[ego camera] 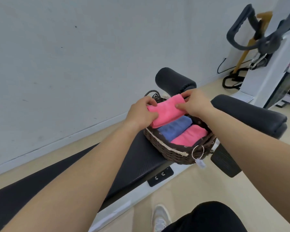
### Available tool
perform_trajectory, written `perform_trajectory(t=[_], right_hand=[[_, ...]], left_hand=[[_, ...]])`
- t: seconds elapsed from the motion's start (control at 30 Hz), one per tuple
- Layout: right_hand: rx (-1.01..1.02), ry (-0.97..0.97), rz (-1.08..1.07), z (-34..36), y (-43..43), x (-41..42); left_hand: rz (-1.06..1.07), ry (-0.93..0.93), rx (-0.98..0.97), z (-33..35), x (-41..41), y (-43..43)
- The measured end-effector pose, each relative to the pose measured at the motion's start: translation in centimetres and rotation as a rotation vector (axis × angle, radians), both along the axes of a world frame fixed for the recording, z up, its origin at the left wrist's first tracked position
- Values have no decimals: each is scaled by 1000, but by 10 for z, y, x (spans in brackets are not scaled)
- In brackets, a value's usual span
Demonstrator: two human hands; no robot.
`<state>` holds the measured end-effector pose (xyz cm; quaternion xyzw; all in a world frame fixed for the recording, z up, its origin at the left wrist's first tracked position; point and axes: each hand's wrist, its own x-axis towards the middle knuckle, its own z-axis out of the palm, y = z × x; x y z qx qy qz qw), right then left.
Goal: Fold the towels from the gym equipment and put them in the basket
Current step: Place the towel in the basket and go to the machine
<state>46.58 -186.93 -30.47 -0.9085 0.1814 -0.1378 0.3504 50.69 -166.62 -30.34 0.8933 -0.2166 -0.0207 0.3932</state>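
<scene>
Pale wall (74,56) fills the upper left of the head view, and beige floor (199,190) runs along its foot. A black padded table (137,156) slants from the lower left toward the centre. A dark woven basket (166,148) sits on its far end, probably so the folding and the stowing happen within one reach.

Two rolled towels already lie side by side in the basket. The blue towel (174,128) is in the middle and the second pink towel (189,134) is against the wall nearer the lower right. That leaves a free strip along the far left side.

The folded pink towel (166,111) hangs just over that strip, tilted, with its lower end at the left rim. The left hand (141,113) pinches its near end, fingers curled round the cloth. The right hand (196,102) pinches the far end, thumb on top and fingers over the back edge. Gripping both ends seems meant to keep the folds from springing open while the towel goes down parallel to the other two.

A ring with a small tag (197,152) dangles from the basket's near wall. Two foam rollers (174,79) stand just behind and to the right of it. An exercise machine (266,39) occupies the upper right, and a white shoe (161,216) shows at the bottom.
</scene>
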Motion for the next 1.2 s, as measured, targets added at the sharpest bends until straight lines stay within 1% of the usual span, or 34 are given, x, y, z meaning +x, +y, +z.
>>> perform_trajectory(t=[0.1,0.17,0.23,0.3,0.37,0.4,0.43,0.5,0.53,0.7,0.83,0.97,1.07,1.13,1.2], right_hand=[[-169,126,32,-5,-5,23],[-328,208,88,-9,-5,36],[-471,284,146,-10,-2,47],[-547,345,195,-14,-3,55],[-622,350,248,-17,-6,58],[-678,318,277,-18,-8,59],[-748,259,307,-20,-9,60],[-856,184,379,-22,-8,60],[-875,181,417,-22,-6,61],[-844,353,503,-16,-8,62],[-846,429,530,-18,-7,63],[-812,444,502,-19,-4,66],[-769,429,454,-19,-2,60],[-739,423,420,-20,1,49],[-735,403,389,-13,5,33]], left_hand=[[1,-81,251,-11,17,-22],[-3,-146,413,-19,23,-33],[-20,-200,538,-25,26,-41],[-19,-240,633,-30,26,-44],[-9,-357,752,-33,27,-45],[-8,-422,801,-33,28,-45],[-11,-459,828,-34,29,-46],[-36,-468,860,-33,30,-48],[-52,-460,886,-32,29,-49],[-64,-383,936,-32,34,-44],[-106,-413,951,-38,36,-49],[-110,-391,943,-38,38,-56],[-116,-462,970,-37,31,-53],[-106,-463,939,-34,25,-46],[-92,-418,871,-25,18,-36]])
